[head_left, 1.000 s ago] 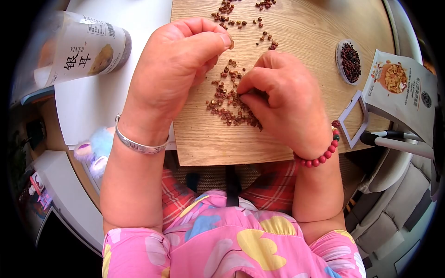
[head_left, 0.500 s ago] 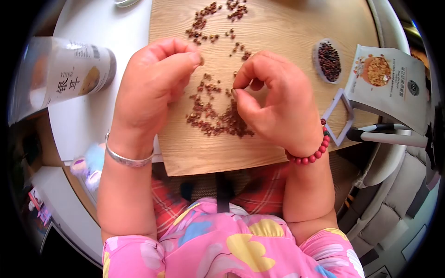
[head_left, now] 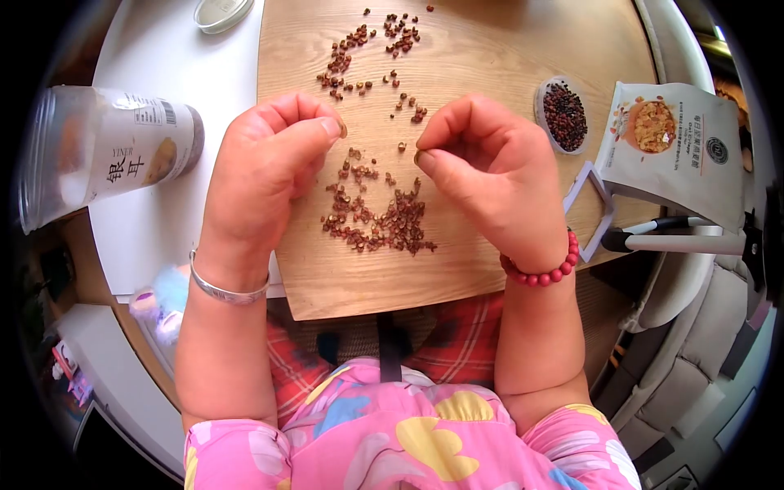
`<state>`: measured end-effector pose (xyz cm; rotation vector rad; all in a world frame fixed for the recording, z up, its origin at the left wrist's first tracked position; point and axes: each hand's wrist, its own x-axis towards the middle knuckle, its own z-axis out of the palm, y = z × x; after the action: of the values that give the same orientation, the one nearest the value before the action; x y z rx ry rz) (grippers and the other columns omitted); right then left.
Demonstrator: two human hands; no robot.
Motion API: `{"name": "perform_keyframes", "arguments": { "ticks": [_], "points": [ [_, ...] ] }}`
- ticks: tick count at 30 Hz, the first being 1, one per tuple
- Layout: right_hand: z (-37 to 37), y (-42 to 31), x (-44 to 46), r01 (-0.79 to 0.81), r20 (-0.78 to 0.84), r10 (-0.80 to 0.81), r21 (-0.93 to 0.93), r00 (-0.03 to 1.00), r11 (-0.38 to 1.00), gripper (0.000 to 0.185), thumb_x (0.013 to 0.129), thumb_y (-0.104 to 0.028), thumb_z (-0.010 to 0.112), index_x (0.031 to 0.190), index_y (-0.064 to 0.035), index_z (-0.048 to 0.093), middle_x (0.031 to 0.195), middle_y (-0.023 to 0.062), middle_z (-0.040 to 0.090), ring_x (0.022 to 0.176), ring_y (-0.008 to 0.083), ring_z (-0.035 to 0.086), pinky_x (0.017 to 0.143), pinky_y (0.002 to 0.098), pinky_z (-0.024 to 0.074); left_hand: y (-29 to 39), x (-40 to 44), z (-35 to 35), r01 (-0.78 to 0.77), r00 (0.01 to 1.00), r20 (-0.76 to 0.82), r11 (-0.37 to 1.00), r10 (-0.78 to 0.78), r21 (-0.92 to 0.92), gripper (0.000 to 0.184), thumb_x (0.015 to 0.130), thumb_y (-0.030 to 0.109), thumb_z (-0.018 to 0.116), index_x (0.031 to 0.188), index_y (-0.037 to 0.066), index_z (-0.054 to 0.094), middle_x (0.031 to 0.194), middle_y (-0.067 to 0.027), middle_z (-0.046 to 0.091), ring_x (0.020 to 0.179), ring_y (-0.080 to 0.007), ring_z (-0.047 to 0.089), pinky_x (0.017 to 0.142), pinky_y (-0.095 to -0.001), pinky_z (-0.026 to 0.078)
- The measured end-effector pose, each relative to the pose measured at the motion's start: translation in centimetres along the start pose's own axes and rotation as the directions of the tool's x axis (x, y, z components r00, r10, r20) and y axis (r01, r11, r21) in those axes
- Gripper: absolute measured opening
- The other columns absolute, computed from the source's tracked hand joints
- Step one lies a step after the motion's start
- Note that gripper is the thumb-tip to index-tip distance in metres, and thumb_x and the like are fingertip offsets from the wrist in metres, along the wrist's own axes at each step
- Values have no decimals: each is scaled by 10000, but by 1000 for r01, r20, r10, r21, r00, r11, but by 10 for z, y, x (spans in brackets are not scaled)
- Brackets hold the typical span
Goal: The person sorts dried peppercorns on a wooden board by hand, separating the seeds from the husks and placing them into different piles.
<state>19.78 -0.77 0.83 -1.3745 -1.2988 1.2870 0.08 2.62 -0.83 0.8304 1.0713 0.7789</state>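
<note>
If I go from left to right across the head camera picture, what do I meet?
Clear plastic jar with a white label → bare left hand → near pile of small reddish-brown husks → bare right hand → round clear plastic tub of dark seeds → pale grey printed pouch.

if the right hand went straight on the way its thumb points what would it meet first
The right hand would probably meet the lone brown piece just ahead first, though depth is unclear: if raised above the wooden tabletop, it might pass over.
</note>
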Motion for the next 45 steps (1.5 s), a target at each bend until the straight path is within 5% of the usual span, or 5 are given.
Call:
{"name": "perform_keyframes", "arguments": {
  "ticks": [7,15,22,30,45],
  "points": [
    [-18,-1,3,-169,55,160,297,986,940,104,825,-32,621,917,15,624,830,50,659,718,79,588,654,209,476,1,-1,1,13,1000,-21,1000,-13,13,78,806,133,626,792,65,592,607,75,477,491,1,333,436,-160,235],
    [-21,8,5,-229,131,192,680,973,697,158,836,-56,623,977,14,611,850,102,670,692,99,587,631,208,483,-1,0,-1,34,999,4,999,-34,-6,70,839,102,590,850,46,550,627,54,465,470,-1,324,406,-143,236],
    [-21,5,6,-229,109,210,660,972,715,173,820,-58,633,974,17,607,859,108,669,670,104,587,630,209,485,-2,0,-4,32,999,32,999,-31,-14,79,840,105,600,854,46,550,648,53,474,481,2,333,408,-141,242],
    [-10,2,5,-117,-84,140,236,987,965,116,784,31,599,893,7,630,832,26,651,732,56,591,661,189,482,0,0,0,27,1000,3,1000,-27,-11,76,829,119,611,830,52,575,622,64,475,482,1,333,422,-149,238],
    [-8,3,6,-124,-53,146,299,988,946,110,788,19,589,885,1,638,797,29,654,682,50,574,627,185,466,-1,0,-1,22,1000,16,1000,-22,2,89,833,116,607,862,41,568,629,60,472,484,1,328,418,-144,237]
  ]
}}
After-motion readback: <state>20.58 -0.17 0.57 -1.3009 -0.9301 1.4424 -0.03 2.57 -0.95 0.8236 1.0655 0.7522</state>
